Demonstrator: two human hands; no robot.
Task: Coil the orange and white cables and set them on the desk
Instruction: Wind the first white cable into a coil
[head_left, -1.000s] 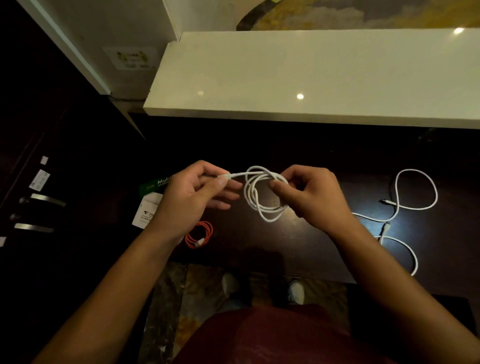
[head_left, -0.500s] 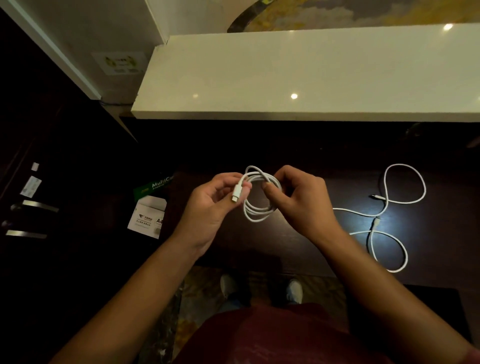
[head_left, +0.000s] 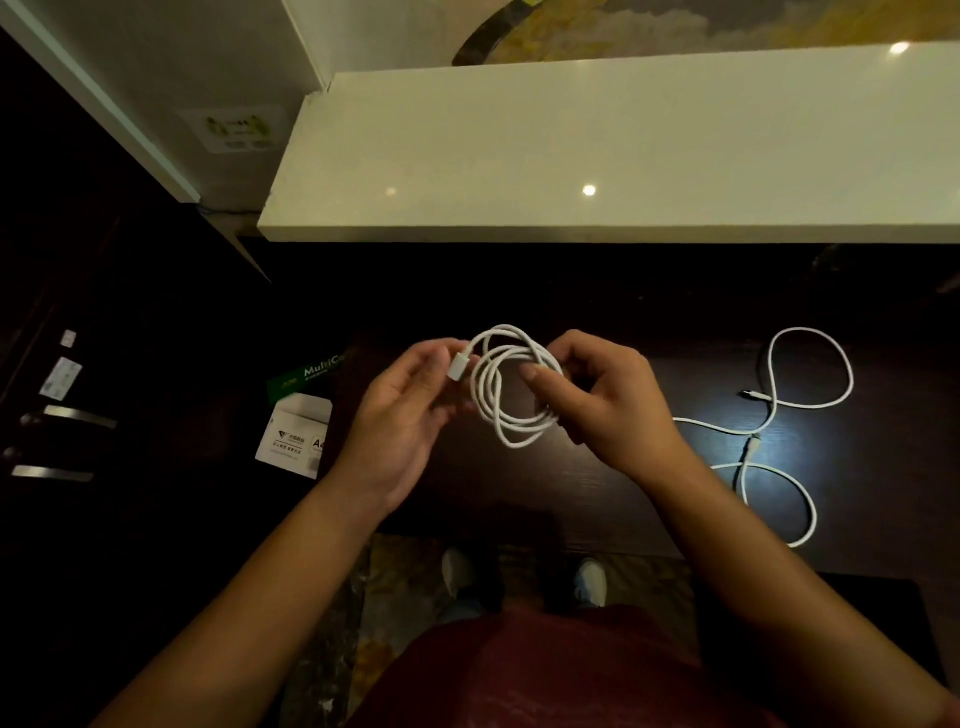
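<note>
A white cable (head_left: 511, 405) is wound into a small coil of several loops and is held above the dark desk (head_left: 883, 467). My right hand (head_left: 602, 405) pinches the coil's right side between thumb and fingers. My left hand (head_left: 410, 410) holds the cable's plug end against the coil's upper left. A second white cable (head_left: 779, 421) lies uncoiled in loose loops on the desk to the right. The orange cable is hidden behind my left hand.
A white paper box (head_left: 296, 434) with a green flap sits at the desk's left end. A pale stone counter (head_left: 597, 150) runs above the desk. Dark drawers with metal handles (head_left: 67, 415) stand at the far left. My shoes (head_left: 524, 577) show below the desk edge.
My left hand brought the plug end in from the left up against the coil. The view shifted, and the orange coil went out of sight behind my left hand.
</note>
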